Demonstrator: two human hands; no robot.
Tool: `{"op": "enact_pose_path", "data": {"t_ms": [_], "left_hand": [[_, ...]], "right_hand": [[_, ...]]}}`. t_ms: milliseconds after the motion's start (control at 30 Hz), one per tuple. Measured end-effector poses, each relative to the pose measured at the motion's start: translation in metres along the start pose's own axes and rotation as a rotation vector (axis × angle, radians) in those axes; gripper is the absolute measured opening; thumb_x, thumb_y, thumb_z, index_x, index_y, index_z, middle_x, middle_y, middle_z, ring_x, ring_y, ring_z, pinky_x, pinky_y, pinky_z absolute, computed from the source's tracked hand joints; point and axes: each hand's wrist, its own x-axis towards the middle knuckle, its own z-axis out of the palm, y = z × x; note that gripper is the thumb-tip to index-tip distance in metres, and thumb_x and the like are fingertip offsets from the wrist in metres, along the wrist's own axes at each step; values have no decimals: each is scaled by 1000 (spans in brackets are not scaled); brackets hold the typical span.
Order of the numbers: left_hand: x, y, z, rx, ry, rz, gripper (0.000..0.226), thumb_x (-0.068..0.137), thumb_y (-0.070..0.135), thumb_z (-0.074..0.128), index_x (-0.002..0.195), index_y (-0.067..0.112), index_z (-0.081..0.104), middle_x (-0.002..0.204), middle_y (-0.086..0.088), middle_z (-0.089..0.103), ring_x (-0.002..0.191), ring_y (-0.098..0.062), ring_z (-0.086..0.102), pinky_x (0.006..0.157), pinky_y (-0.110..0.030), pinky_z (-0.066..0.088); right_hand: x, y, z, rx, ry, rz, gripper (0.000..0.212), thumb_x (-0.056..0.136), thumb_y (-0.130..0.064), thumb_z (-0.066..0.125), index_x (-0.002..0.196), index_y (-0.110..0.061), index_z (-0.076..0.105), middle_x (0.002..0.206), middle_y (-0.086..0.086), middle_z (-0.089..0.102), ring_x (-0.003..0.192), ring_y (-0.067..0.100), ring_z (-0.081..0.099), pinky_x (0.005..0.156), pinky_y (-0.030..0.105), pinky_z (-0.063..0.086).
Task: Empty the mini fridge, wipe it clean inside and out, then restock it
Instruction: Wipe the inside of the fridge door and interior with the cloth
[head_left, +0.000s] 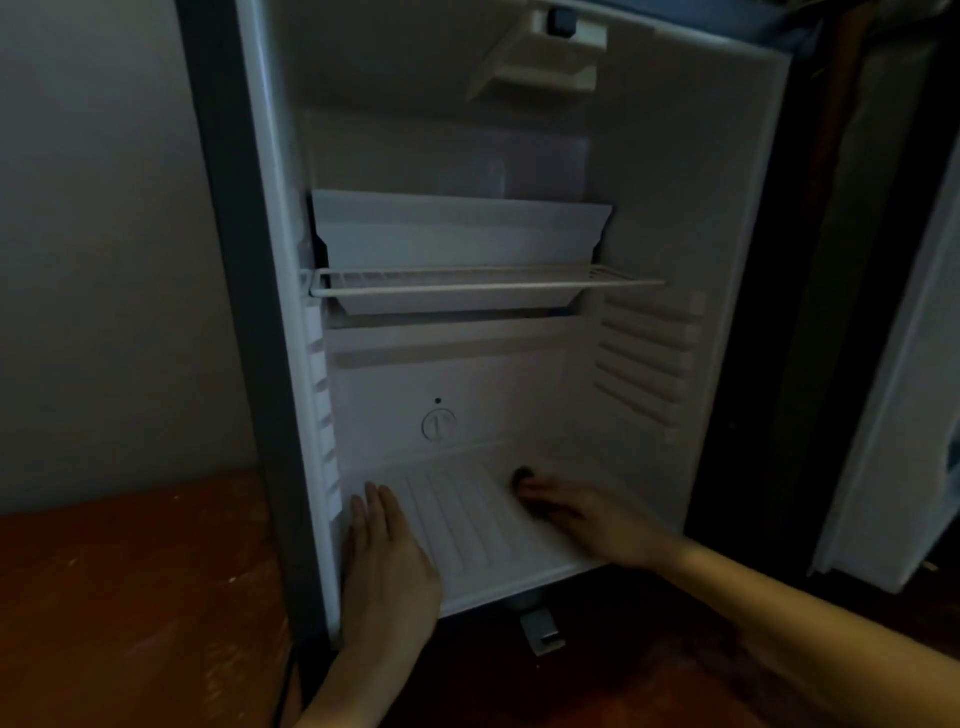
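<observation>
Dim wall (104, 208) beside; fridge (727, 208) stands open, empty; left grip (387, 561) lies flat on its floor (467, 525), likely bracing; right grip (566, 514), blurred and curled, perhaps wipes; cloth or not, I cannot tell.

The white mini fridge (675, 182) stands open, a wire shelf (488, 283) level midway up.

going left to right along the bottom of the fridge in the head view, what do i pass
reddish-brown surface → grey fridge side → left hand → ribbed fridge floor → right hand → open fridge door
</observation>
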Motion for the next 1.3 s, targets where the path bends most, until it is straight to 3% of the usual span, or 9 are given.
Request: {"op": "enact_pose_path", "data": {"t_ms": [100, 233, 467, 667, 833, 967, 1133, 1233, 1300], "left_hand": [[-2, 2, 2, -47, 35, -2, 66, 101, 19, 26, 149, 5, -17, 160, -11, -12, 148, -23, -7, 120, -34, -1], [-7, 2, -3, -198, 82, 37, 68, 101, 15, 31, 151, 15, -16, 161, -4, -11, 148, -17, -5, 116, -26, 2], [-44, -5, -16, -279, 18, 63, 81, 99, 1, 34, 142, 21, -31, 157, 4, -25, 148, -15, -4, 116, -25, 9], [-92, -41, -36, -397, -17, 154, 72, 100, 11, 42, 148, 47, 2, 147, 4, 44, 124, -13, 51, 97, -12, 37], [-98, -47, -54, -330, 159, 276, 61, 94, 4, 49, 145, 35, 37, 142, 18, 43, 125, -3, 47, 91, 4, 26], [-86, -47, -60, -184, 333, 484, 61, 79, -9, 59, 133, 19, 55, 140, 13, 43, 137, -8, 34, 111, -7, 15], [-62, -36, -38, 9, 202, 554, 53, 86, -5, 59, 135, 15, 54, 148, -1, 42, 140, -19, 32, 116, -43, 26], [-54, -22, -15, -17, 100, 436, 46, 104, 18, 33, 149, 25, 29, 158, 7, 20, 147, -12, 13, 117, -25, -2], [-45, -15, -7, -98, 133, 312, 46, 105, 25, 27, 151, 27, 22, 158, 6, 21, 146, -10, 14, 120, -27, 4]], "right_hand": [[22, 36, -12, -15, 150, 178, 36, 98, -5, 48, 134, -6, 53, 146, 7, 44, 137, 18, 39, 107, 8, 17], [72, 12, 10, 70, 166, 195, 38, 94, 3, 45, 127, -8, 61, 137, 8, 55, 127, 24, 50, 111, 27, 32], [96, -85, 59, 135, 8, -31, 36, 98, -9, 46, 129, -20, 61, 140, -4, 52, 128, 13, 46, 100, 11, 24], [94, -139, 78, 160, -14, -130, 38, 93, -8, 49, 128, -17, 62, 138, 0, 55, 128, 18, 48, 110, 27, 31], [46, -143, 70, 203, -84, -258, 36, 98, -11, 47, 131, -17, 58, 138, -1, 55, 126, 10, 48, 104, 18, 30], [16, -118, 52, 231, -240, -336, 37, 97, -11, 49, 132, -21, 58, 141, -9, 51, 125, -3, 44, 106, 12, 30], [43, -51, 26, 133, -73, -77, 38, 98, -6, 48, 133, -18, 57, 144, -4, 48, 134, 11, 41, 109, 14, 21], [55, -9, 14, 103, 93, 94, 36, 98, -4, 46, 130, -13, 59, 143, 3, 49, 135, 20, 43, 110, 20, 25], [61, 11, 8, 75, 213, 184, 33, 98, -3, 45, 127, -6, 61, 138, 9, 54, 128, 26, 50, 105, 26, 32]]}}
